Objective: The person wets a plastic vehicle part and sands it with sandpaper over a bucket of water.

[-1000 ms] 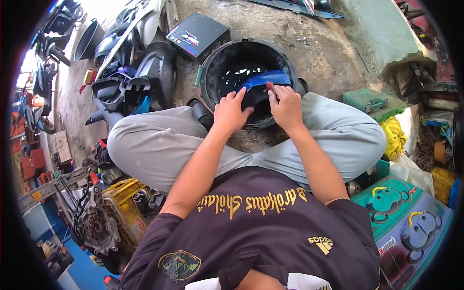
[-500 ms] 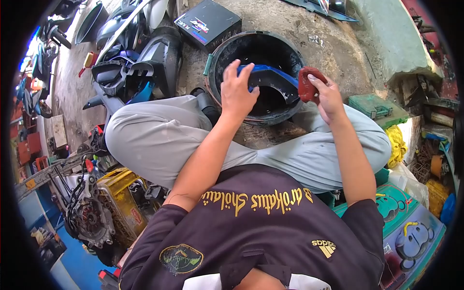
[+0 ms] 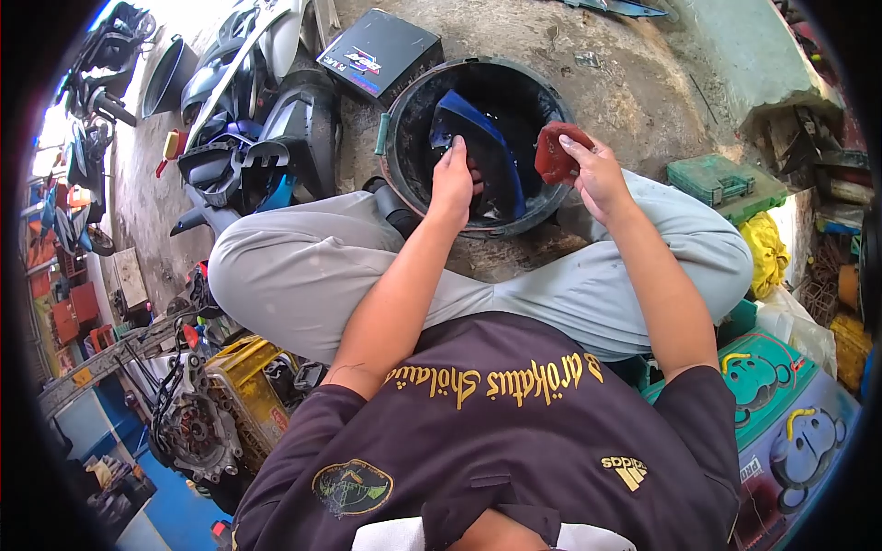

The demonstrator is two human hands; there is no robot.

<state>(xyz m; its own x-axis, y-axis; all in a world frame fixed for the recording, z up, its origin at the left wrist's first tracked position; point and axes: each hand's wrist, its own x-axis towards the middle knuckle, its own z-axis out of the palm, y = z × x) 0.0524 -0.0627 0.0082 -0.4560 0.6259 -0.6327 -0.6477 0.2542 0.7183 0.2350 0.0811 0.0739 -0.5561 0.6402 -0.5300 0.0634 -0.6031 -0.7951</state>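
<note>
My left hand (image 3: 454,186) is closed on the edge of a curved plastic panel (image 3: 496,158), blue along its rim and dark on the inner face. The thumb lies on the near side, with fingertips showing behind. The panel is tilted over the mouth of a round black tub (image 3: 540,99), which sits on the floor in front of my crossed legs. A red sponge (image 3: 554,156) is pinched in my right hand (image 3: 599,182), thumb on top, above the tub's right rim. Sponge and panel are apart. Shadow hides most of the tub's inside.
Behind the tub stands a black box (image 3: 378,53). Motorcycle body parts (image 3: 294,129) lie to the left, with an engine part (image 3: 188,413) nearer me. At right are a green tool case (image 3: 712,181) and a yellow cloth (image 3: 764,253).
My left hand has closed on the panel, which has turned from lying across the tub to a steeper slant. My right hand and the sponge have shifted slightly left.
</note>
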